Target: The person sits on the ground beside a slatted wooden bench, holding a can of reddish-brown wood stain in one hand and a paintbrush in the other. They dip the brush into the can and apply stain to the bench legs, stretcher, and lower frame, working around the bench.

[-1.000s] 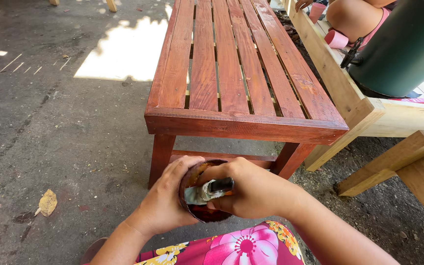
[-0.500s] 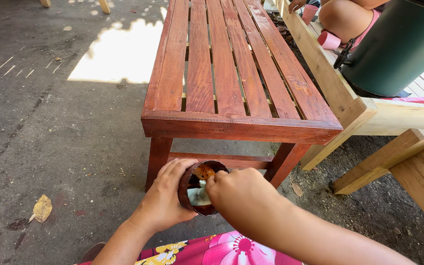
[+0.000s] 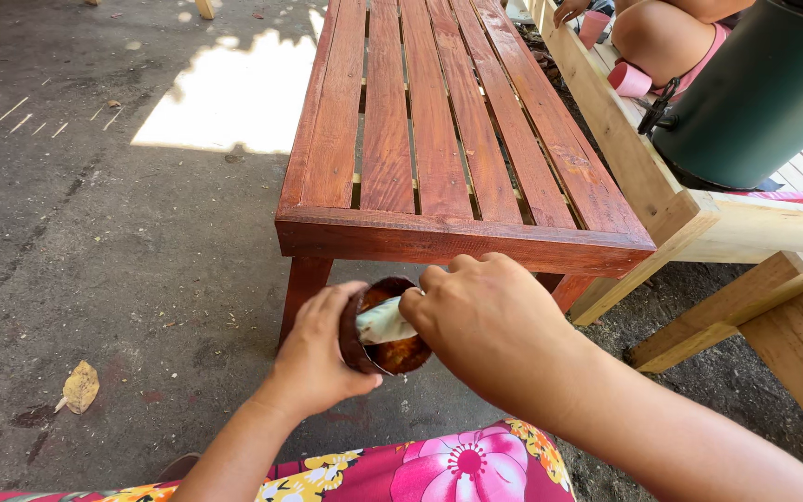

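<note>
We log: slatted bench (image 3: 448, 139), wood, red-brown stain, faint satin sheen, grain visible. Small round container (image 3: 385, 325), dark brown, rust-orange inside, wet gloss. Pale cloth wad (image 3: 383, 323), matt, crumpled. Floor (image 3: 95, 232), grey concrete, rough, matt. Beams (image 3: 755, 228), raw pale wood, unfinished. Dark green drum (image 3: 755, 93), smooth plastic.

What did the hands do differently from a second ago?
The right hand moved the pale cloth from across the top of the brown round bowl down into its inside, and the bowl now tilts more toward the right hand. The left hand still holds the bowl. The red wooden bench stayed put.
</note>
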Demonstrator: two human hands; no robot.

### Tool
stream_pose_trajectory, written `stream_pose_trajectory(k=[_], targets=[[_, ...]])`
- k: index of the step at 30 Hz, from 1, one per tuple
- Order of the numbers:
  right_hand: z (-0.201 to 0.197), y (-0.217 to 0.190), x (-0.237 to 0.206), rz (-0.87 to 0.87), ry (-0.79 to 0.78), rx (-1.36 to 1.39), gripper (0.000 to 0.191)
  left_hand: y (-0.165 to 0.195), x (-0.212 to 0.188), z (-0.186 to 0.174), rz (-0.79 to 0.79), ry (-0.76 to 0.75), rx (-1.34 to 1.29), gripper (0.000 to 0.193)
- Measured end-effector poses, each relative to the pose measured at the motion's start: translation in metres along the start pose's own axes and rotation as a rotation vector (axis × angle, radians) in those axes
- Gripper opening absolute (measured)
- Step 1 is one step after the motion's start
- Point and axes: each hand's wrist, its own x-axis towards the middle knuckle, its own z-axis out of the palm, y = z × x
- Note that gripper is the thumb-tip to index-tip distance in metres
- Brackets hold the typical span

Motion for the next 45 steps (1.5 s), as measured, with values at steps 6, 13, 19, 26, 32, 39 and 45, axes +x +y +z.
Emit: stream_pose_trajectory(k=[6,13,19,26,32,39,45], targets=[[-0.005,0.004,-0.008,0.084,0.007,0.03,0.023,0.0,-0.001,0.006,-0.072,-0.054,-0.057,0.109],[0.013,0.035,-0.053,0.481,0.213,0.544,0.041,-0.013,-0.006,-0.012,-0.323,0.074,0.084,0.114],[0.13,0.041,-0.087,0.721,-0.041,0.76,0.034,-0.016,-0.007,-0.049,-0.38,0.283,-0.01,0.104],[0.352,-0.047,-0.014,0.838,-0.049,0.901,0.043,-0.004,0.0,-0.059,-0.332,0.378,-0.024,0.098],[0.432,-0.029,-0.019,1.085,-0.017,0.833,0.044,0.003,0.005,-0.049,-0.301,0.339,-0.082,0.099],[0.467,0.002,-0.064,1.374,-0.008,0.873,0.045,-0.001,0.009,-0.052,-0.263,0.344,-0.079,0.099],[0.45,-0.025,0.041,1.627,0.325,1.981,0.017,-0.005,0.011,-0.057,-0.331,0.327,-0.042,0.097]])
